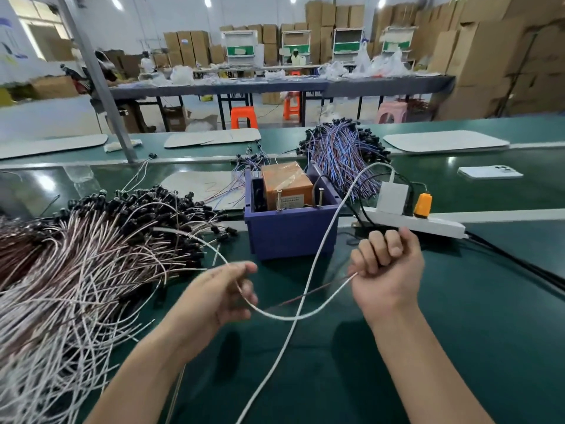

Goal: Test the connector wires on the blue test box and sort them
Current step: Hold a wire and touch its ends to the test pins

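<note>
The person is holding one connector wire [269, 313] stretched between both hands, low in the middle of the frame over the green bench [458, 332]. The right hand [386, 270] is clenching into a tight fist around one end of it, with the pale strand and a thin dark red one both emerging from the left side of the fist. The left hand [220, 295] is curling loosely around the wire further along, the strand passing between thumb and fingers before trailing off up-left toward the big pile of pale wires [91, 255] filling the left of the frame. Between the hands the wire is sagging in a shallow loop, so its long axis is running roughly left to right across the picture. The blue test box [290, 237] is standing just above that span, up and to the left of the right fist and up and to the right of the left fingers. Two metal posts [278, 197] are rising beside an orange block [286, 182] inside it. Both hands are sitting near the box, neither one touching it, and neither looks clearly closer. Since the right fist is gripping an end, it is probably the hand to carry the wire up-left to the posts. A thicker white cable [321, 255] is crossing over the loop and may be getting in the way. A bundle of blue and purple wires [339, 148] is lying behind the box.
</note>
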